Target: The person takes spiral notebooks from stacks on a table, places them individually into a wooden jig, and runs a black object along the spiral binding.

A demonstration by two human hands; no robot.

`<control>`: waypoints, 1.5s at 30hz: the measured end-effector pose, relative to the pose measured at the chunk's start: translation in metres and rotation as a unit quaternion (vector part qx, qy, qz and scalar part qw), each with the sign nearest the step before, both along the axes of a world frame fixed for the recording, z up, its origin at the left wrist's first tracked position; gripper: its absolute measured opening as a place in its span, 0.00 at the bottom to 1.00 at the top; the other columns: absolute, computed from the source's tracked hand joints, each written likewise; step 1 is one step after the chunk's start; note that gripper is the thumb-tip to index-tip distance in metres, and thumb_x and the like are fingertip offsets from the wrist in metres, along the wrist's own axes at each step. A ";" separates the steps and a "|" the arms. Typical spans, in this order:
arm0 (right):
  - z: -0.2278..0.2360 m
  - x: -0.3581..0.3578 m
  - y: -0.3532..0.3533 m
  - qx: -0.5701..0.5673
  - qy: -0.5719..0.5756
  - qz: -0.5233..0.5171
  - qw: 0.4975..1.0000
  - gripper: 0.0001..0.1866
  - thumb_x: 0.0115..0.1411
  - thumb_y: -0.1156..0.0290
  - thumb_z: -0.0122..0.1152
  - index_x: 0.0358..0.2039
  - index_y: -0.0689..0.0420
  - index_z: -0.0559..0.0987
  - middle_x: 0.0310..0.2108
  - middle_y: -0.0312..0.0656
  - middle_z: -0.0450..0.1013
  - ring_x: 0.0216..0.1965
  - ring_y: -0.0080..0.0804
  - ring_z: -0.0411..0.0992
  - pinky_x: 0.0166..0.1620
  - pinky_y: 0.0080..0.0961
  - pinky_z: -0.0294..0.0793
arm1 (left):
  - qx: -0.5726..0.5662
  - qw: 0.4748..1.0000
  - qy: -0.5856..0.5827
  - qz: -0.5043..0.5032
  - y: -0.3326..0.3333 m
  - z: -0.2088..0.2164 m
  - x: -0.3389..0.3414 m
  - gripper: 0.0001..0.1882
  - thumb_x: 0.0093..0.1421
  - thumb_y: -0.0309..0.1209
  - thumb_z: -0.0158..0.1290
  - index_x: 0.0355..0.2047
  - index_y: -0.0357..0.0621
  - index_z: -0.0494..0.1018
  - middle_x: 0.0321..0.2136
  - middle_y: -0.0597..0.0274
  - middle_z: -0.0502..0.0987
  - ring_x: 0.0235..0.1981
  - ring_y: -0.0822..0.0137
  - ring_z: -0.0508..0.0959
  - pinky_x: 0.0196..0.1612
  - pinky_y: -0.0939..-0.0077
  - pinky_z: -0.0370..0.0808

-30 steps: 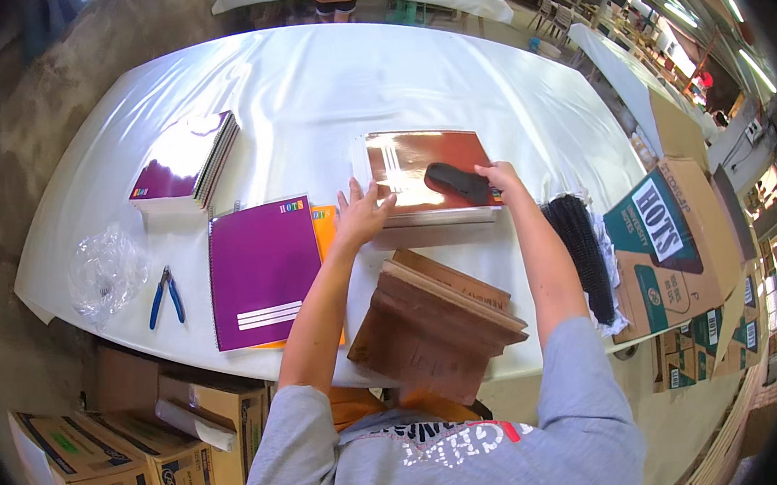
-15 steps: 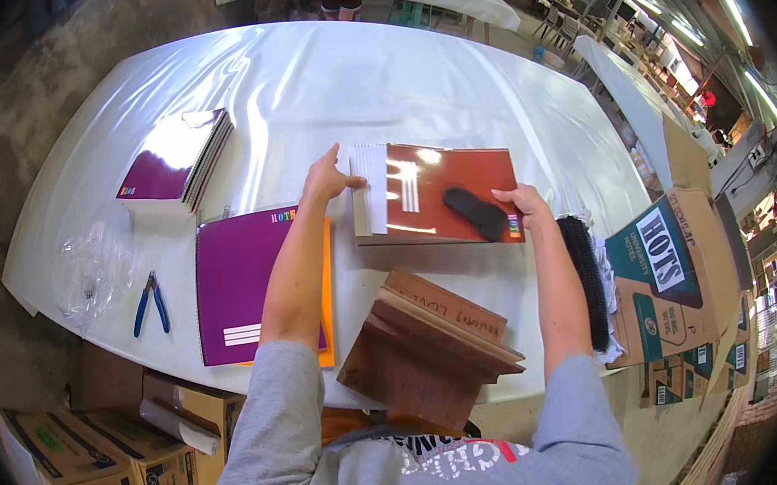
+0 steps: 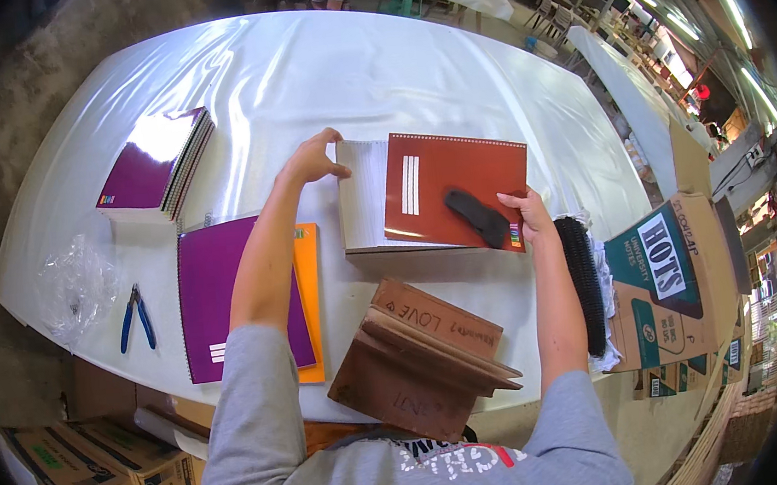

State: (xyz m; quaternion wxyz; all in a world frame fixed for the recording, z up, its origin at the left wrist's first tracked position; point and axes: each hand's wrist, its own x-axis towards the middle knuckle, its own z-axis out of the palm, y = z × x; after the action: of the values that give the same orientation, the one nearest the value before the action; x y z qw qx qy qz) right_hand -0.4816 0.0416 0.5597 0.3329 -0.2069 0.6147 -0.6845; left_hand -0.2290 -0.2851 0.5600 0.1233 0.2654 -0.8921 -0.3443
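A reddish-brown notebook cover (image 3: 428, 170), with a row of small holes along its far edge, lies askew on a thick stack of white sheets (image 3: 363, 189). My right hand (image 3: 529, 214) pinches the cover's right edge, thumb on top. At the stack's far left corner, my left hand (image 3: 312, 160) has thumb and forefinger spread apart, their tips by the edge. A dark, elongated flat object (image 3: 476, 217) rests on the cover near my right thumb; its kind is unclear. Under my left forearm, a purple notebook (image 3: 227, 298) partly covers an orange one (image 3: 312, 295).
Purple notebooks (image 3: 156, 170) are piled at the left, above crumpled clear plastic (image 3: 76, 284) and blue-handled pliers (image 3: 135, 318). A brown cardboard holder (image 3: 426, 355) sits nearest me. Right of my forearm are a black ribbed bundle (image 3: 581, 286) and a carton (image 3: 665, 288).
The cover has turned slightly clockwise and shifted right on the stack, baring more white sheets. My left hand stays at the stack's left side. The whole view has shifted a little.
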 end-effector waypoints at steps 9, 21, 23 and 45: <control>0.001 -0.003 0.015 0.013 -0.065 0.033 0.997 0.20 0.49 0.79 0.61 0.44 0.61 0.71 0.42 0.41 0.72 0.42 0.31 0.71 0.47 0.29 0.70 | 0.290 0.928 0.182 -0.146 0.037 0.041 0.007 0.27 0.49 0.24 0.55 0.51 0.42 0.63 0.39 0.56 0.74 0.41 0.65 0.74 0.43 0.72 0.71; -0.004 0.018 -0.006 0.015 0.012 0.076 0.997 0.25 0.46 0.81 0.64 0.47 0.61 0.68 0.43 0.42 0.71 0.45 0.30 0.70 0.49 0.29 0.69 | 0.400 0.867 0.292 0.062 0.056 0.029 0.002 0.21 0.49 0.28 0.61 0.42 0.31 0.69 0.30 0.54 0.77 0.31 0.69 0.77 0.36 0.75 0.76; -0.005 0.018 -0.004 0.012 0.006 0.056 0.998 0.26 0.46 0.82 0.64 0.47 0.61 0.68 0.43 0.42 0.71 0.44 0.30 0.70 0.49 0.29 0.69 | 0.414 0.855 0.302 0.077 0.058 0.027 0.002 0.22 0.47 0.29 0.63 0.39 0.29 0.70 0.29 0.53 0.77 0.31 0.68 0.77 0.34 0.75 0.76; 0.016 0.041 0.001 -0.075 0.172 -0.079 0.979 0.16 0.47 0.82 0.62 0.39 0.64 0.75 0.35 0.40 0.75 0.35 0.24 0.72 0.41 0.23 0.70 | -0.010 0.982 0.004 0.188 0.073 -0.017 -0.013 0.29 0.54 0.59 0.44 0.50 0.59 0.70 0.59 0.53 0.55 0.59 0.49 0.54 0.53 0.44 0.58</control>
State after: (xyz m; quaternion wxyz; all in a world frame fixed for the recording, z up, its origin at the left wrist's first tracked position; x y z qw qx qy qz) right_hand -0.4411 0.0424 0.5755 0.1508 -0.2963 0.6239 -0.7072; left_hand -0.2417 -0.2124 0.5426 0.1919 0.4257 -0.8291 -0.3075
